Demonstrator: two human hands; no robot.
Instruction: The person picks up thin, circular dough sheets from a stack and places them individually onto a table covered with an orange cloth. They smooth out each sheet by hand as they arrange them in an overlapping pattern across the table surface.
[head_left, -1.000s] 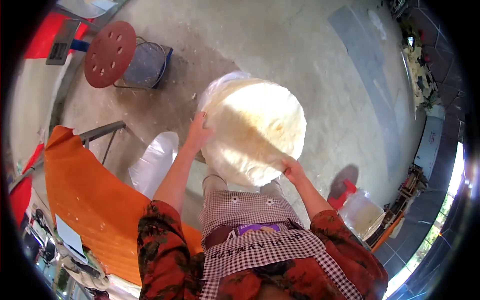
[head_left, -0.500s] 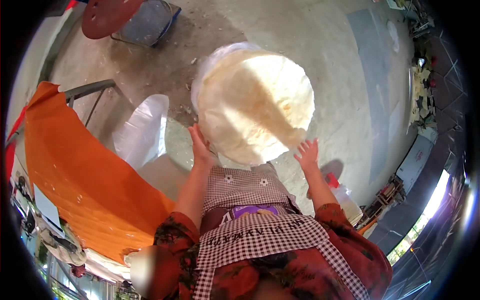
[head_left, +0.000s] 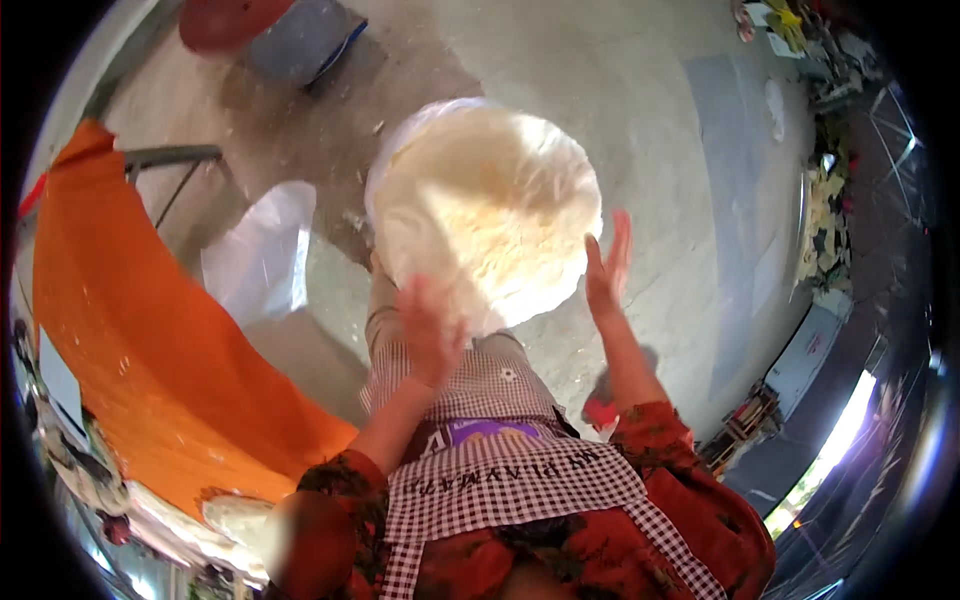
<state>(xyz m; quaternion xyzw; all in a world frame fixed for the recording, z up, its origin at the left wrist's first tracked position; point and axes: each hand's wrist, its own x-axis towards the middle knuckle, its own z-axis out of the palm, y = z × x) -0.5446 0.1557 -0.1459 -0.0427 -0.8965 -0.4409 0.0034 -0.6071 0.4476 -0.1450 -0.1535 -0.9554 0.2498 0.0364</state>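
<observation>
In front of my legs is a broad, round, pale sheet that looks like thin flatbread (head_left: 490,215), perhaps a stack of them. Sunlight brightens its middle, and clear plastic film (head_left: 412,135) shows along its far left edge. Over the near left edge is my left hand (head_left: 432,332), blurred, its fingers spread and nothing visible in them; I cannot tell whether it touches the sheet. Beside the right edge, my right hand (head_left: 608,268) is raised with fingers stretched and thumb apart, empty.
An orange cloth (head_left: 150,350) covers a surface at my left. Beyond it lies a clear plastic sheet (head_left: 262,250) on the concrete floor. A blue-grey stool (head_left: 305,45) and a red-brown round top (head_left: 230,22) stand far left. Something red (head_left: 600,410) is by my right forearm.
My left hand has moved right and nearer, from beside the flatbread to over its near edge. My right hand has risen slightly along the right edge. The view has shifted a little.
</observation>
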